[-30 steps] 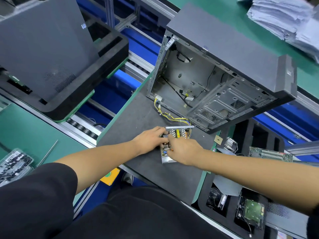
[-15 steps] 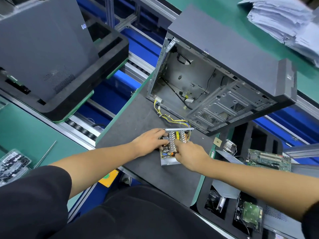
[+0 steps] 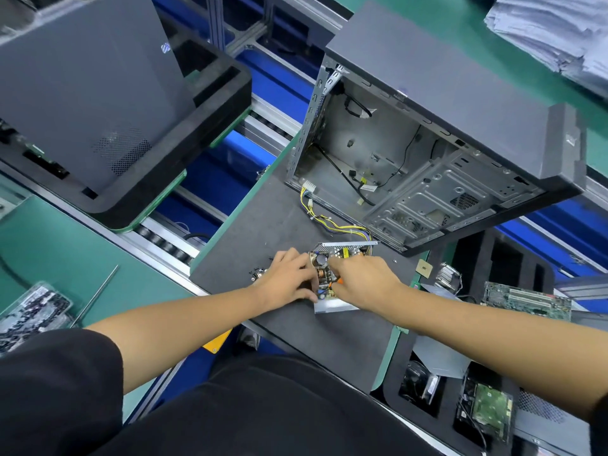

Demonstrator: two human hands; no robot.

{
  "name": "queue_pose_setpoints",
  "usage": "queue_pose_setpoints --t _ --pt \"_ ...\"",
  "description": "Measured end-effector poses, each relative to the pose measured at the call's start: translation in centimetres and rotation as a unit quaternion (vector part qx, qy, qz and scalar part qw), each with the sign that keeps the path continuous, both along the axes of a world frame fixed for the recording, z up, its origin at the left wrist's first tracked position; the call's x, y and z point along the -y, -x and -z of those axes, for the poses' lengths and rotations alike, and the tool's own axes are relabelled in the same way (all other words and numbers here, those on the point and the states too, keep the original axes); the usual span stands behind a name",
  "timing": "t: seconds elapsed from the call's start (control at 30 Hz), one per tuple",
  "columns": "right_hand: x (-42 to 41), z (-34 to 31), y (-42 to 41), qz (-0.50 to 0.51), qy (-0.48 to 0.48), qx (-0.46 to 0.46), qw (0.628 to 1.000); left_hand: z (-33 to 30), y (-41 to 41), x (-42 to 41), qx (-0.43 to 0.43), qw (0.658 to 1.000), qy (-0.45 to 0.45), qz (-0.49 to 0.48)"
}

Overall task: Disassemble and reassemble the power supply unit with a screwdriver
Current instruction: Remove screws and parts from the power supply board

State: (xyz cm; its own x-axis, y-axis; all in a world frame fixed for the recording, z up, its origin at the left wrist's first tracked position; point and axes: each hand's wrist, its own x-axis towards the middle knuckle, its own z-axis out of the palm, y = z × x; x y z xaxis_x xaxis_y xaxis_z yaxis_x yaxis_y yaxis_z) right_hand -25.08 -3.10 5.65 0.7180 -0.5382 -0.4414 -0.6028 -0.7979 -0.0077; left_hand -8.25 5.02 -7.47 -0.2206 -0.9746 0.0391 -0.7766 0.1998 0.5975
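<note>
Opened power supply unit lying on the grey mat, cover off, circuit board and capacitor exposed, yellow and black wires trailing toward the one open computer case. Left hand flat-fingered against its left edge, steadying. Right hand curled over the board, something orange pinched beneath; cannot tell what. Bare mat toward the near edge. Several small screws just left.

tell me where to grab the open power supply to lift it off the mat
Grip the power supply by its bare metal side walls, from above, one hand on each long side. Its cover is off and the circuit board faces up, so avoid the top; its cables trail toward the computer case.
</note>
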Motion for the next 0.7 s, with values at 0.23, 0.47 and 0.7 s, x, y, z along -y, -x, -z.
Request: queue_pose_setpoints --t 0.23,0.47,0.7 --pt "0.6 -0.1 0.4 -0.179 0.049 -0.033 0.982 0.6 2.1 -1.9 0.003 0.997 -0.030 -0.075" --pt "2.0 -1.3 0.5 -0.430 0.002 -0.063 0.901 0.2 3.7 -2.8 0.015 0.990 -0.026 -0.136" --pt "-0.8 -0.6 -0.3 -0.254 -0.019 -0.033 0.966 0.0 3.8 -2.8 0.038 0.990 -0.034 -0.132"
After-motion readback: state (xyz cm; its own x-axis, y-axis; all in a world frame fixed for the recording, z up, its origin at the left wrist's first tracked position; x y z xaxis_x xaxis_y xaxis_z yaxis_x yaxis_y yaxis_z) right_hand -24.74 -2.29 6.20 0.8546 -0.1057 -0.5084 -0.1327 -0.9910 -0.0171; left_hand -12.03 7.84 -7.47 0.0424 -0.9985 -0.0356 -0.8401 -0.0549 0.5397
